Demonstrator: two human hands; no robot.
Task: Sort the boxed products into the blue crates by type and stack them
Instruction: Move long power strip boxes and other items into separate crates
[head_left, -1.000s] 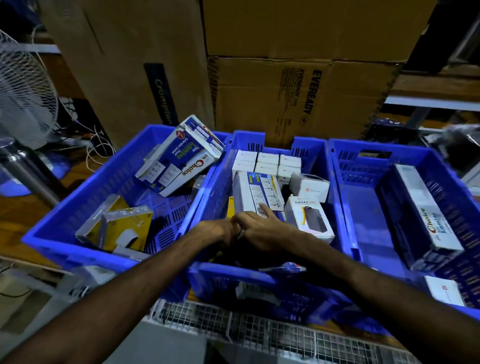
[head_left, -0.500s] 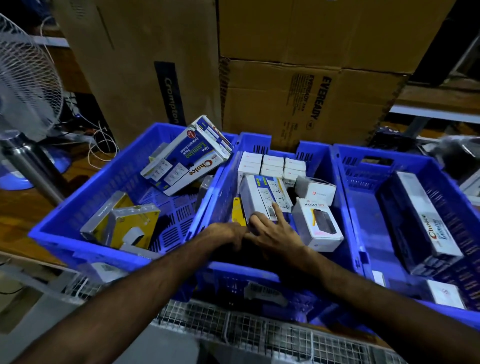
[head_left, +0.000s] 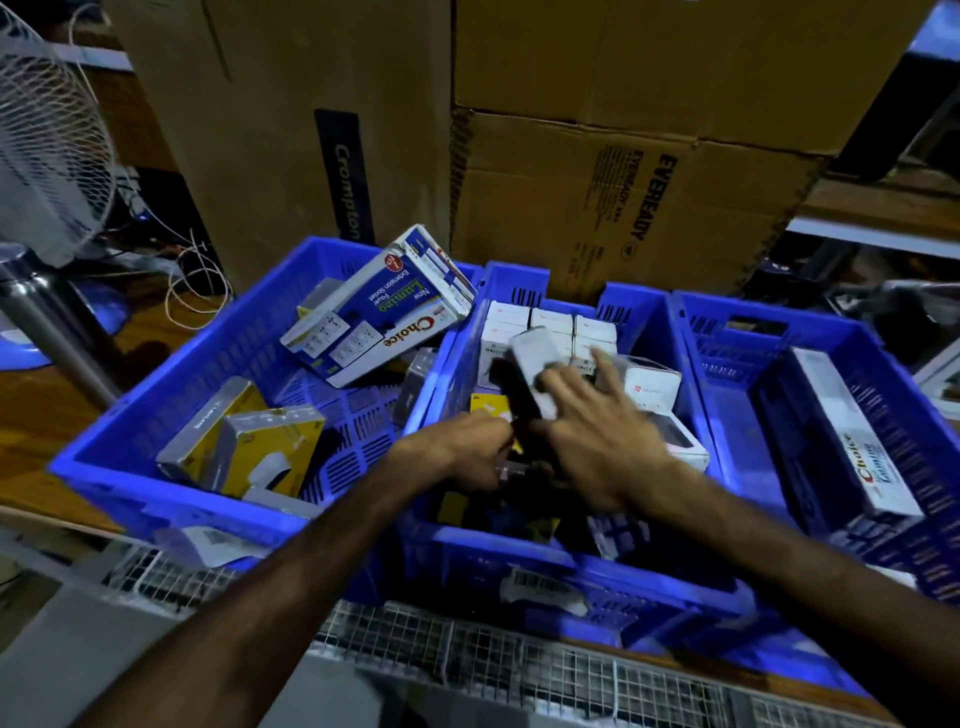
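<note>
Middle crate (head_left: 644, 322), we sort here. Long box (head_left: 530, 374) tilted up above it; right hand (head_left: 597, 436) grips it, fingers spread. Left hand (head_left: 467, 452) curled, contents unclear. We'd steady both ends, lift clear of small white boxes (head_left: 550, 325).

Bare forearms, no sleeves; hands (head_left: 540, 441) ungloved, ringless.

Perforated blue plastic crates (head_left: 249, 364) hold glossy printed card boxes (head_left: 379, 312) before matt corrugated cartons (head_left: 597, 208).
</note>
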